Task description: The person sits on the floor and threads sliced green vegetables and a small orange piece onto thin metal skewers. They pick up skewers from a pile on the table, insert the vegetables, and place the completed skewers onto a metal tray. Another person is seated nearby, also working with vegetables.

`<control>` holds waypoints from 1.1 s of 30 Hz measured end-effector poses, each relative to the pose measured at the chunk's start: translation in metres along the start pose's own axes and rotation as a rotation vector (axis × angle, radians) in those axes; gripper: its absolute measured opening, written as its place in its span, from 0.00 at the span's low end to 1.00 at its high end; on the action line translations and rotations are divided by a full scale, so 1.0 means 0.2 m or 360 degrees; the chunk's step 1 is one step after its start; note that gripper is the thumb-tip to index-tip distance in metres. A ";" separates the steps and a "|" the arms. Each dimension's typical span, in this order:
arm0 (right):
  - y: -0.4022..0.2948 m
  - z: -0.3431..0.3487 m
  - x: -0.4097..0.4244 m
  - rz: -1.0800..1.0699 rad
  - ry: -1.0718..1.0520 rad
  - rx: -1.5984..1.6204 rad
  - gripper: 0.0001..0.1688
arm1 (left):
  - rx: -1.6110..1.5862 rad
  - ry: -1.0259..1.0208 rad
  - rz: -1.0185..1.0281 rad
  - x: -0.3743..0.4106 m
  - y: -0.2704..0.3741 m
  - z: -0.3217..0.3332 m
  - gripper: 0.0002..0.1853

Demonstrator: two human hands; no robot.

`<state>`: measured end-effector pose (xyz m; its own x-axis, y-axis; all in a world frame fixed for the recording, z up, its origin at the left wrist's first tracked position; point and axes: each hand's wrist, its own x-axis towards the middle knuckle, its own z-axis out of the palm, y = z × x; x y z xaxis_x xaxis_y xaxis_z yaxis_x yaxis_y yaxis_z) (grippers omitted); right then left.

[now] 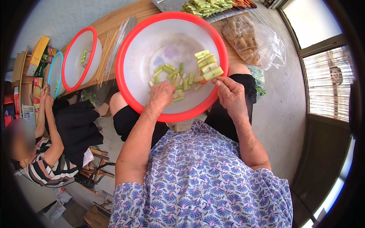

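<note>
A large white plastic basin point(174, 114) with a red rim rests on my lap against the wooden table. Several cut green vegetable stalk pieces point(172, 74) lie in its bottom. My left hand point(162, 93) reaches into the basin with its fingertips down among the pieces; whether it grips one is hidden. At the basin's right side my right hand point(231, 94) pinches the lower end of a thin skewer. Threaded across that skewer are several pale green stalk pieces point(209, 66), held above the basin. A bit of orange shows beside the fingertips.
On the wooden table point(114, 21) lie thin skewers point(115, 48), a red-rimmed basin point(93, 57) and a metal tray point(168, 5) of green and orange pieces. A plastic bag point(248, 42) of brown chunks sits right. Another person point(54, 136) works at left beside a blue-rimmed basin point(59, 75).
</note>
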<state>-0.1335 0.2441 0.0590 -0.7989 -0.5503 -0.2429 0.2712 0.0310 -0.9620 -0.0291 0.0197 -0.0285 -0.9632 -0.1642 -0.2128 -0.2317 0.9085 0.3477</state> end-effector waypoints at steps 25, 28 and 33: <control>0.03 0.00 0.00 -0.0059 -0.0004 -0.0001 0.13 | 0.0205 0.0233 0.0245 -0.01 0.07 0.04 0.03; 0.03 0.00 0.00 -0.0047 -0.0006 0.0038 0.13 | 0.0086 0.0133 0.0224 -0.02 0.08 0.02 0.04; 0.02 0.01 0.00 -0.0035 0.0020 0.0029 0.13 | 0.0212 0.0417 0.0043 0.00 0.08 0.04 0.08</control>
<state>-0.1316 0.2431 0.0552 -0.8114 -0.5402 -0.2232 0.2630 0.0036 -0.9648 -0.0314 0.0369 -0.0299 -0.9751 -0.2174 0.0440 -0.2025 0.9534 0.2237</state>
